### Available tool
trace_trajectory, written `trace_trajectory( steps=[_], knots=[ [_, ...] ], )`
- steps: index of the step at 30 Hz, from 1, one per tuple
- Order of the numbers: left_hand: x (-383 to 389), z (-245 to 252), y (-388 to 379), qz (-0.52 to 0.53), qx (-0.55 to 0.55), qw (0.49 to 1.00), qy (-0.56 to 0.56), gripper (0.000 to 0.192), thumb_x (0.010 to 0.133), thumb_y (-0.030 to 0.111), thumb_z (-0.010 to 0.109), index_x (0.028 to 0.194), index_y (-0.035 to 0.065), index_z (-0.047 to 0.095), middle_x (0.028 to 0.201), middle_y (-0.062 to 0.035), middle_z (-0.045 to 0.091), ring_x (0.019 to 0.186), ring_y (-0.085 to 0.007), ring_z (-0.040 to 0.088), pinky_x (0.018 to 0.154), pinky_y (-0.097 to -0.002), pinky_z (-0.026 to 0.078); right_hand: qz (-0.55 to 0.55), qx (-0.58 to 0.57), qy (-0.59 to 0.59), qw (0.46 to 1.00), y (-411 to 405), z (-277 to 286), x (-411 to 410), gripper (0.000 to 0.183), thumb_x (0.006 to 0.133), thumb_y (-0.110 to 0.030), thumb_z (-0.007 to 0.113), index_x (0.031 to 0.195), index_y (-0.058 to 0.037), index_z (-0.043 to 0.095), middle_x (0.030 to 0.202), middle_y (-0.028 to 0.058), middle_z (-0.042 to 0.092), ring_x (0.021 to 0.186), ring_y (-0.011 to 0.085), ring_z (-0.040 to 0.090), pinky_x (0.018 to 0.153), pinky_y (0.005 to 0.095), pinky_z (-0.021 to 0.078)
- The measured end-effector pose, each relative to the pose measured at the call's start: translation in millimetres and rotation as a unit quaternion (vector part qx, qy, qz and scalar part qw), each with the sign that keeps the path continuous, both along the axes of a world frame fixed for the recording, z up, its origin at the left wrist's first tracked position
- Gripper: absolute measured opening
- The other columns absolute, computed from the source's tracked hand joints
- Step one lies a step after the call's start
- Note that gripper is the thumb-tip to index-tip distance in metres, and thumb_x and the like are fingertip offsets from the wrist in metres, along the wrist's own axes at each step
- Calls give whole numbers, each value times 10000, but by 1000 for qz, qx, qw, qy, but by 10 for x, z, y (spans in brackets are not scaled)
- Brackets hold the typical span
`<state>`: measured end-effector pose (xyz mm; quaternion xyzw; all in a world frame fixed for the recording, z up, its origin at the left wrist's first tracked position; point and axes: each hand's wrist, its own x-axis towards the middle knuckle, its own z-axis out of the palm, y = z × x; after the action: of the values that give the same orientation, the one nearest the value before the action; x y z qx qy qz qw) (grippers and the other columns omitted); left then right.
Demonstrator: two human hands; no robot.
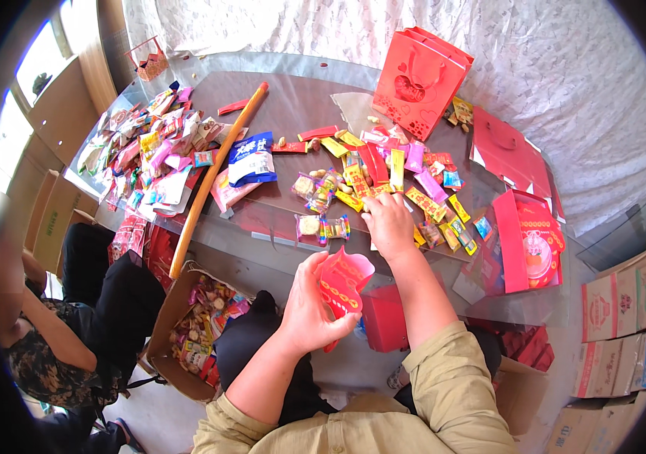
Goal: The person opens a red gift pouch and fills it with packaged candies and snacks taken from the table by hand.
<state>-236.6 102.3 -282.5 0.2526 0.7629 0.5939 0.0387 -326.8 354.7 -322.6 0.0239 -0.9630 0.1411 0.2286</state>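
Note:
My left hand (307, 309) grips a small red printed pouch (341, 284), its mouth spread and tilted up, above my lap. Over the glass table (306, 93), my right hand (389, 224) reaches into a loose pile of wrapped sweets and peanuts. Its fingertips meet the yellow-wrapped sweets (357, 180); whether they pinch one is hidden. Purple wrappers (429, 186) and red stick packets (376, 162) lie around them. Left of that hand are clear-wrapped biscuits (307, 226). To the right, an open red box (511, 244) contains more red printed pouches (541, 244).
A red gift bag (422, 79) stands at the back. A wooden stick (218, 176) crosses the table beside a blue snack packet (251, 159) and a heap of packets (153, 147). A carton of sweets (155, 340) sits below. Another person (62, 340) sits left; cartons (612, 363) are stacked right.

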Motion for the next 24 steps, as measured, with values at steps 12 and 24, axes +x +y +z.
trace_trajectory(
  steps=[12, 24],
  knots=[
    [-21, -70, -14, 4, 52, 998, -43, 1091, 702, 308, 877, 1539, 1, 249, 1410, -254, 497, 1309, -366, 555, 1129, -468, 427, -18, -13, -14, 1000, -2, -27, -83, 208, 857, -60, 714, 1065, -71, 713, 937, 129, 678, 952, 351, 671, 854, 462, 568],
    [-12, -59, -2, -16, -6, 999, 46, 1090, 757, 250, 873, 1550, 37, 157, 1384, -202, 524, 1244, -266, 580, 1082, -431, 471, 250, -288, -53, 923, -304, 1307, 879, 99, 977, -54, 682, 1047, 10, 707, 903, 57, 704, 877, 112, 673, 756, 301, 538]
  ],
)
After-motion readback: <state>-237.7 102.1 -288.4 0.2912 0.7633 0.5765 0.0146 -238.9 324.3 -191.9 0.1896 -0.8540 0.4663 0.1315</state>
